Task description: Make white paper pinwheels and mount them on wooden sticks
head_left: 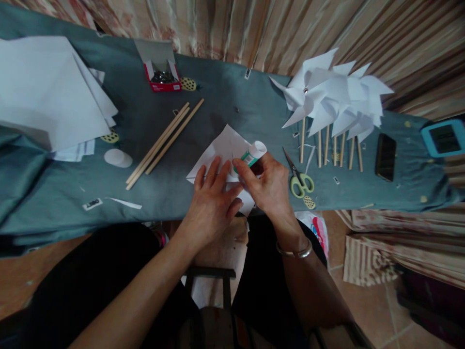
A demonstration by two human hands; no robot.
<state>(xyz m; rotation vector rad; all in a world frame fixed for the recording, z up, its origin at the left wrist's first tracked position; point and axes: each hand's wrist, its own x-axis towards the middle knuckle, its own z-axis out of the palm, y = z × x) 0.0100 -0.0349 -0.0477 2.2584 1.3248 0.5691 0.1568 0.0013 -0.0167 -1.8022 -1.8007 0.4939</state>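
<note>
White paper sheet [223,141] at centre of frame, on blue-green tablecloth [218,89], partly covered by both hands. Left hand [210,198] open, palm down on paper. Right hand [271,182] gripping tilted green-and-white glue stick [250,157] above paper; cannot tell if tip touches. Green-handled scissors [297,174] right of centre, near right hand. Overlapping paper pinwheels [334,94] upper right. Loose wooden dowels [175,136] left of centre. Red box [160,88] upper left.
</note>
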